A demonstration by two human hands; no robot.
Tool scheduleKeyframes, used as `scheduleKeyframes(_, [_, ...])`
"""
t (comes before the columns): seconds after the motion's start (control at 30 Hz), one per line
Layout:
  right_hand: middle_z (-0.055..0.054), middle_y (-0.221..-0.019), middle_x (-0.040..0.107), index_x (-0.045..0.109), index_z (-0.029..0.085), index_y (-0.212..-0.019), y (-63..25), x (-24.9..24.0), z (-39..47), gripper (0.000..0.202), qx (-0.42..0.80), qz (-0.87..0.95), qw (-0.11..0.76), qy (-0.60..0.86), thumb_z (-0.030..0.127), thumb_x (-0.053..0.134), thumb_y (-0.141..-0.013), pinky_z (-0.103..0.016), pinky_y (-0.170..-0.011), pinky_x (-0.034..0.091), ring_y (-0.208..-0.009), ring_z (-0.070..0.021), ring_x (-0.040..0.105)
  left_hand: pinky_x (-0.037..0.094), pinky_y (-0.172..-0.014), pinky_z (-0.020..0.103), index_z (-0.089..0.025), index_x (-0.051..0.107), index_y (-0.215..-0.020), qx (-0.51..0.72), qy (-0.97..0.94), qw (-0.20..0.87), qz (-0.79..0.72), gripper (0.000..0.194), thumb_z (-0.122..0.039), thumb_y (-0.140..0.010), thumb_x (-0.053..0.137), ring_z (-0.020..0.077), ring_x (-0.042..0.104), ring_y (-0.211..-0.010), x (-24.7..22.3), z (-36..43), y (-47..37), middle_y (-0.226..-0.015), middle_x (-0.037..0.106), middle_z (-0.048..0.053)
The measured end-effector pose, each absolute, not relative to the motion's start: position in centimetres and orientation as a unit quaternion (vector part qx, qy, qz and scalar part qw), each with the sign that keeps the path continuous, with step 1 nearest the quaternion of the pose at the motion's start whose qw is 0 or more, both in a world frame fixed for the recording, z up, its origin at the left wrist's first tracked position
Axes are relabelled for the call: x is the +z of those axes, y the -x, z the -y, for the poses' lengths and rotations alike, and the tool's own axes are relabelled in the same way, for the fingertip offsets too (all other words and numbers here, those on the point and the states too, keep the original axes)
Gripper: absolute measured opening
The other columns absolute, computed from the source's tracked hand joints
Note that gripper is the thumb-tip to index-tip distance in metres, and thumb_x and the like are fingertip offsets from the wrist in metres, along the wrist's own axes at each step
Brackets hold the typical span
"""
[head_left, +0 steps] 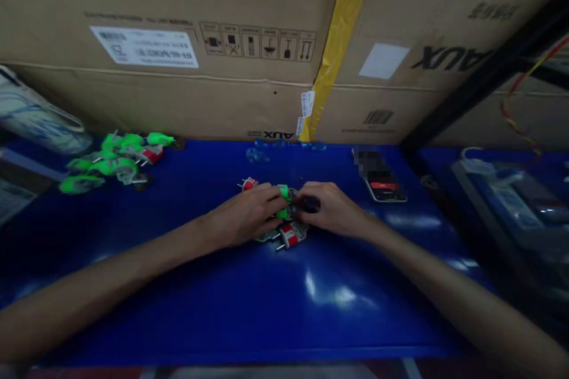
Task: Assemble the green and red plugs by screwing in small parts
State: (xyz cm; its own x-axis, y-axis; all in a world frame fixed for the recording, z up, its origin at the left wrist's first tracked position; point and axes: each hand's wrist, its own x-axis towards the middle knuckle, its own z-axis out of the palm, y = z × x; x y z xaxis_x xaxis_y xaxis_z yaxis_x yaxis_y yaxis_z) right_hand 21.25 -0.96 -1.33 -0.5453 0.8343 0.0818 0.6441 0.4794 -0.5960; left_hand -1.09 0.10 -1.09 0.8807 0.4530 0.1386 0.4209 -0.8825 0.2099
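My left hand [255, 213] is closed around the side of a bright green plug piece [283, 212], which has a small circuit board beside it. From the other side, my right hand [333, 207] pinches a short dark tool [312, 204] against the same piece; the tool's tip is hidden. Just below the fingers lies a red-and-white plug [291, 235] with two metal pins, on top of other board parts. Behind my left hand sits another red-and-white plug [249, 183].
A pile of green plugs [113, 157] lies at the back left. Clear bluish plastic pieces [258, 153] are near the cardboard box [200, 100] along the back. A phone [380, 174] rests right of my hands, on the blue tabletop [249, 302]. A dark metal post [471, 71] slants at right.
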Motion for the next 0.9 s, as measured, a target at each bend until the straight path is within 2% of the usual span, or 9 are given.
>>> scheduleKeyframes(0.9, [-0.005,-0.087,0.069,0.068,0.015,-0.087,-21.41,-1.59,0.88,0.008,0.252,0.844,0.193,0.432,0.018,0.067,-0.079,-0.025,-0.073,0.042,-0.08,-0.0152,0.062,0.048,-0.085,0.032,-0.013,0.061,-0.105,0.096,-0.965,0.079,-0.231,0.015,-0.023,-0.095,0.057,0.0215,0.058,-0.097,-1.24,-0.01,1.17,-0.106,0.062,0.01])
